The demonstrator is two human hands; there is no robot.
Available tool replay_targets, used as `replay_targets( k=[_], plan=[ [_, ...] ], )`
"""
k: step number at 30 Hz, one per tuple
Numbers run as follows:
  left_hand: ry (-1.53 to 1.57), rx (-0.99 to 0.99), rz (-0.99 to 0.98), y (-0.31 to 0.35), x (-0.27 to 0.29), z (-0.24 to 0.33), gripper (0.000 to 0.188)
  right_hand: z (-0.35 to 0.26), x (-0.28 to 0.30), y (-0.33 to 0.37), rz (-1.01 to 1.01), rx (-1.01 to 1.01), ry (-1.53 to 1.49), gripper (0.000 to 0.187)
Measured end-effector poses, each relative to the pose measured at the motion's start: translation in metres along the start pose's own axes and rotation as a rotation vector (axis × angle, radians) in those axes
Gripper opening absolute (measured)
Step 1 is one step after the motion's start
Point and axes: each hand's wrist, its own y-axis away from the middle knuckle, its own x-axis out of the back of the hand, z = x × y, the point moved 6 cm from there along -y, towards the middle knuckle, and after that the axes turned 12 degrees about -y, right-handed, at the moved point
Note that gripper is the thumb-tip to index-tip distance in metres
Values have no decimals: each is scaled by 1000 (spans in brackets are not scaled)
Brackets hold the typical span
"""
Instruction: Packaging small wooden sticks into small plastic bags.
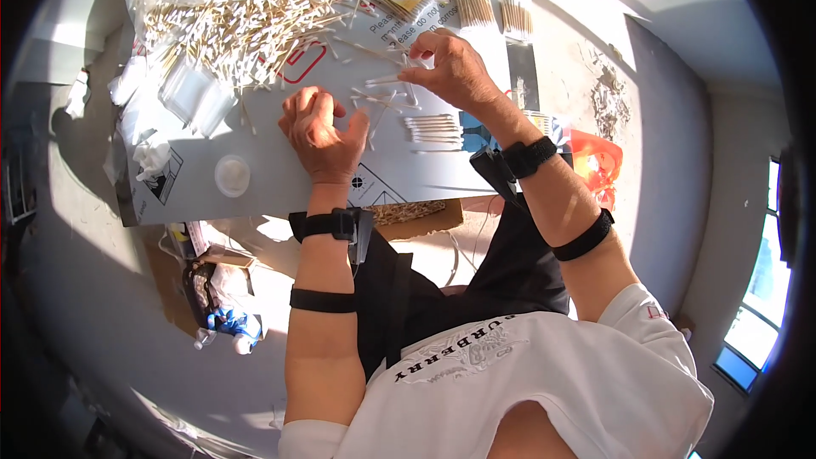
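Loose cotton swabs lie scattered on the grey printed board between my hands. My right hand is above them, thumb and fingers curled in, with a cotton swab reaching left from its thumb tip. To the left, my left hand rests low over the board with its fingers curled under and the thumb standing apart; whatever may be inside is hidden. Below my right hand, several swabs lie side by side in a neat row.
A large heap of loose swabs covers the far left. Filled swab packets lie at the far right. Clear plastic boxes and a round white lid are on the left. Below the board's front edge stands a cardboard box of swabs.
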Motion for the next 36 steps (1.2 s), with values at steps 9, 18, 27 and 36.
replay_targets(
  k=[9, 18, 27, 36],
  plan=[
    [-190, 2, -102, -1, -7, 18, 49, 1, -15, -1, 45, 252, 92, 15],
    [-240, 106, -79, 32, -5, 40, 30, -5, 3, 11, 52, 243, -116, 14],
    [-171, -55, -50, 22, -5, 36, 14, 11, -5, 9, 104, 325, 17, 5],
    [-36, -160, -113, -7, -26, 64, 45, 18, 11, 12, 146, 267, -76, 8]
  ],
)
